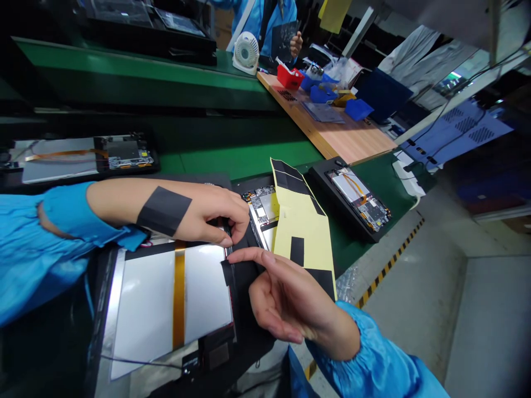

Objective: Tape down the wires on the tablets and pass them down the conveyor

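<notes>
My left hand (219, 213) reaches over the top right corner of an opened tablet (145, 298), its thumb and index finger pinched together at the edge. What lies between those fingertips is hidden. A black tape piece (165, 210) is stuck across the back of my left wrist. My right hand (290, 296) has its index finger stretched out, the tip by a small black tape strip (227, 273) on the tablet's right edge; the other fingers are loosely bent and hold nothing. An amber flat cable (178, 298) crosses the tablet's white panel.
A yellow backing sheet (305, 232) with black tape pieces leans over another opened tablet (261, 207). More opened devices lie at the right (359, 199) and left (83, 157). Behind are a small fan (246, 52), a red bin (289, 76), blue bins and a person in blue.
</notes>
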`<state>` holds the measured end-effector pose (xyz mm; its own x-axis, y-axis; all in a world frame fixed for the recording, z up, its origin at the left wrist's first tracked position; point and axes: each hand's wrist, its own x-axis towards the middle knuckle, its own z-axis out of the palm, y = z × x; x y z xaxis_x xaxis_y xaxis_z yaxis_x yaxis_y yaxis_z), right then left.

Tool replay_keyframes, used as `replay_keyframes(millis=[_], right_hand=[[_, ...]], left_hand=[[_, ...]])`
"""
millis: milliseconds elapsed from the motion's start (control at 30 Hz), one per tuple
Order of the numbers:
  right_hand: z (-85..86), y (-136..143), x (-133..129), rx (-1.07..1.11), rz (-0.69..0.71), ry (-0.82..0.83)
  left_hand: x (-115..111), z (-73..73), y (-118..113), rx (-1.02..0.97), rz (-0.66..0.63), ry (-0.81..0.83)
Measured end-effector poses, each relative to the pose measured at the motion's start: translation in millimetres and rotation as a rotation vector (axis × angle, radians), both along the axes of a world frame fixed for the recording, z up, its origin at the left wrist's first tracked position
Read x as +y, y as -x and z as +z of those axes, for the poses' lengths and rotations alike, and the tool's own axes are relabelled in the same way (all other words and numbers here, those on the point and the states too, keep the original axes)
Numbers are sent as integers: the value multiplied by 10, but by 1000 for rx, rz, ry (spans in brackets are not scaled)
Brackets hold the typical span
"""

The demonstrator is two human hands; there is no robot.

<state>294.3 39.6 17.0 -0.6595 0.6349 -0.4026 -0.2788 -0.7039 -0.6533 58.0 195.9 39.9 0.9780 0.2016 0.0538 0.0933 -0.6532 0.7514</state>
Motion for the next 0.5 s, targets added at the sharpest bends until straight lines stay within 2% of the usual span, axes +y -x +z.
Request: replay_keyframes(millis=[233,500], right_hand=[[116,75,-68,-176,-45,-45],[337,172,-194,-498,10,-204]], left_hand=[[-1,-16,-7,-45,3,12],[35,-38,-24,-61,-33,-43]])
